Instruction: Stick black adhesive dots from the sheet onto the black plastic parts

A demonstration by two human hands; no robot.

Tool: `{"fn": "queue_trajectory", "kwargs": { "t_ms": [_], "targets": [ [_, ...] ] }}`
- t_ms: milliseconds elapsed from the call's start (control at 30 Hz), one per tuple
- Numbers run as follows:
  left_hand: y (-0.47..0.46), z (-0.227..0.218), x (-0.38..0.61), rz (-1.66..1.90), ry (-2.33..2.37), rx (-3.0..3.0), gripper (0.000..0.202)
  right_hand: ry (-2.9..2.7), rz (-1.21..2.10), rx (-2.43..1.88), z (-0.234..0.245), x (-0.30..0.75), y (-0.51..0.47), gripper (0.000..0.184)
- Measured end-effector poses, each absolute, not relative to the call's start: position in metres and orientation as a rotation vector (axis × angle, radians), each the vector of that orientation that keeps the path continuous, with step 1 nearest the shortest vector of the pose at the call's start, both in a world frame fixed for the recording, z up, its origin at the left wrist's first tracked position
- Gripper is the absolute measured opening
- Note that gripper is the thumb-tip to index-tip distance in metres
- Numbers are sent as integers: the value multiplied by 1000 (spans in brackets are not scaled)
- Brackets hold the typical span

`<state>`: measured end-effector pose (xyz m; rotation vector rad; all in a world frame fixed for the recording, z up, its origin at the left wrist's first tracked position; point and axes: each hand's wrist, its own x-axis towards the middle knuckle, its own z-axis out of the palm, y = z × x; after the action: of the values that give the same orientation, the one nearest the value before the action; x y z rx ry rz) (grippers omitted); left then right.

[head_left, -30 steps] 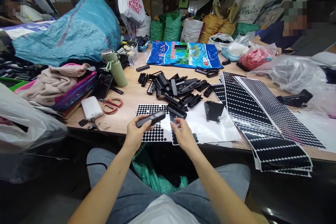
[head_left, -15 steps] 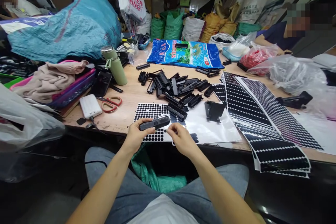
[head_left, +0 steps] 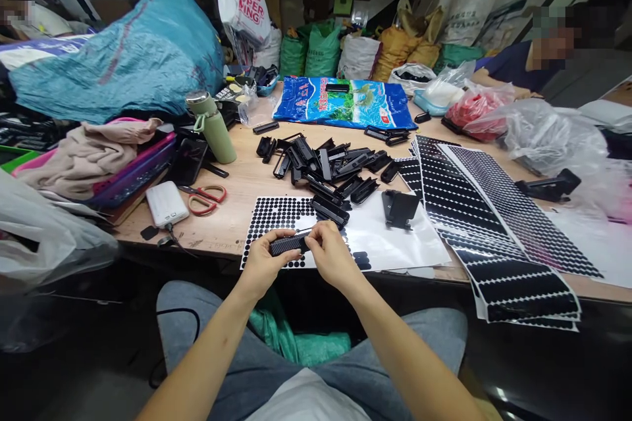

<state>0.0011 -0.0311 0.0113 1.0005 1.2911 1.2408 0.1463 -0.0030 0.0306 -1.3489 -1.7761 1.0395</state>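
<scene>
My left hand (head_left: 261, 264) is closed around one end of a long black plastic part (head_left: 285, 244) with a ribbed surface, held over the front edge of the table. At its other end, my right hand (head_left: 328, 251) is closed, thumb and fingers pressed on the part; whatever small piece lies under the fingertips is hidden. Beneath the hands lies a white sheet of round black stickers (head_left: 266, 214), with some bare backing. Just beyond it is a heap of similar black plastic parts (head_left: 326, 164).
A black bracket (head_left: 399, 209) rests on the white sheet. Long black sticker strips (head_left: 459, 210) overhang the table edge on the right. To the left are red-handled scissors (head_left: 207, 200), a white power bank (head_left: 166, 204) and a green bottle (head_left: 216, 131). A co-worker (head_left: 523, 69) sits at the far right.
My right hand, which pinched a small black round sticker beside the part, has moved up and left onto the part's end. My left hand has shifted slightly right with the part.
</scene>
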Motion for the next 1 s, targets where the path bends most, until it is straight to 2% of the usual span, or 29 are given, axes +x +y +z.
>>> {"fn": "queue_trajectory", "kwargs": {
  "t_ms": [300,333,467,533,667,800,867,1000],
  "targets": [
    [-26,8,9,1219,1250,988,36,-1784,931,-1367,18,152,-4,6],
    [-25,6,12,1209,1244,984,35,-1776,862,-1416,14,160,-6,6],
    [-19,-6,24,1124,1267,1063,32,-1744,474,-1922,-10,202,-13,25],
    [-16,-13,29,1076,1297,1128,31,-1791,373,-2129,-19,219,-17,25],
    [-12,-20,33,1040,1323,1156,32,-1862,405,-2194,-27,225,-18,17],
    [-12,-21,31,1030,1376,1199,44,-1782,391,-2245,-22,219,-15,25],
    [-12,-21,30,1030,1407,1233,47,-1780,416,-2253,-20,219,-15,22],
    [-12,-19,28,990,1430,1313,39,-1763,453,-2174,-20,223,-15,15]
  ]
}}
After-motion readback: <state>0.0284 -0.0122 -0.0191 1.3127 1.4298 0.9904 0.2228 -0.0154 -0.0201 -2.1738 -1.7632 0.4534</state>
